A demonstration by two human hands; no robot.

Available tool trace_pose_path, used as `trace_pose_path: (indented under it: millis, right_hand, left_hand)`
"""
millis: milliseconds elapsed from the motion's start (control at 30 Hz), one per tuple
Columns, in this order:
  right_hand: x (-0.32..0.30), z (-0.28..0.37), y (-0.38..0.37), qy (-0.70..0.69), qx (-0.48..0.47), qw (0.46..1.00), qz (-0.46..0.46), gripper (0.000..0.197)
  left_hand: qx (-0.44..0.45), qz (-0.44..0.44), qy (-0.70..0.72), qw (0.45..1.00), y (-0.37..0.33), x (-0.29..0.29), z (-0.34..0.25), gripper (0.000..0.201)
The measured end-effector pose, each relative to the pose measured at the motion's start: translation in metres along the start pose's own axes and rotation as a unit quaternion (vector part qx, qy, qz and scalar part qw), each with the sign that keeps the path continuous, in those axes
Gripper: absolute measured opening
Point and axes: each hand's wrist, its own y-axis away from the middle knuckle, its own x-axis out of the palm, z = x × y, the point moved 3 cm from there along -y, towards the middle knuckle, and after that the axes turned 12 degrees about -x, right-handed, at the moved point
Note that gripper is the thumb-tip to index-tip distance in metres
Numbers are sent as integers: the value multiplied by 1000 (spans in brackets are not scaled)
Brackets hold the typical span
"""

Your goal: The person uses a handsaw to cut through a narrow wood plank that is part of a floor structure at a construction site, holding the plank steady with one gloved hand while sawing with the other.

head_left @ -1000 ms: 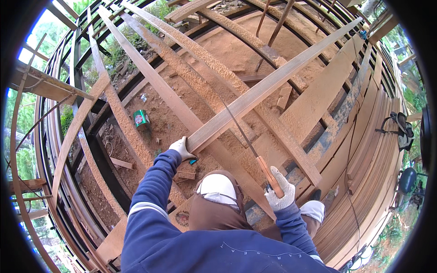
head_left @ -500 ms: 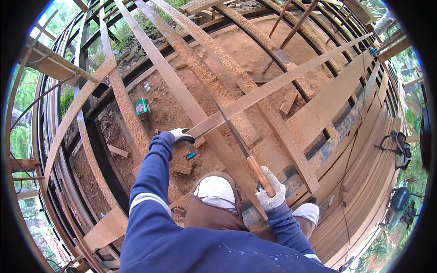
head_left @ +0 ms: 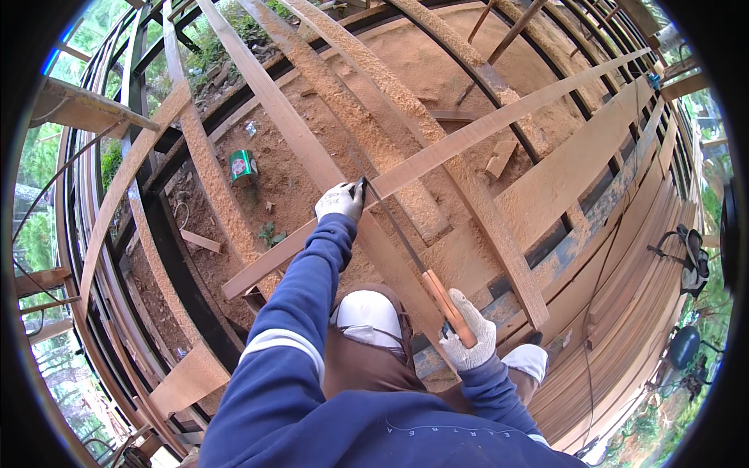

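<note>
A long, narrow wooden board [head_left: 484,140] slants from the lower left to the upper right across other planks. My left hand [head_left: 342,203], in a white glove with dark fingertips, grips this board just left of the saw blade. In my right hand [head_left: 471,335], also gloved, is the handsaw [head_left: 449,307], held by its orange-brown wooden handle. Its thin dark blade [head_left: 402,238] points up and left, crossing the board beside my left fingertips. Whether the teeth are sunk into the wood, I cannot tell.
Sawdust-covered planks [head_left: 343,101] and dark beams form an open frame over bare soil. A green tin [head_left: 243,168] sits on the dirt at the left. Stacked boards [head_left: 624,343] line the right, with a dark cable [head_left: 597,304] across them and a grey-black bag [head_left: 688,257] on top.
My left hand has shifted right along the board, up close to the saw blade. The board's left end now shows beyond my arm. My right hand keeps hold of the saw in nearly the same place.
</note>
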Motion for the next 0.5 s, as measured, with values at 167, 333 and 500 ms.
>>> trace_pose_path:
  millis: [167, 333, 500]
  right_hand:
    - [-2, 3, -7, -17, 13, 1000, 11, 63]
    - [5, 1, -27, -37, 12, 999, 2, 61]
    - [-5, 22, -16, -40, 67, 997, 19, 58]
  left_hand:
    - [4, 14, -31, 999, 1, -2, -4, 52]
    - [0, 17, -42, 999, -3, 2, -2, 51]
    - [-9, 20, -35, 999, 1, -3, -4, 52]
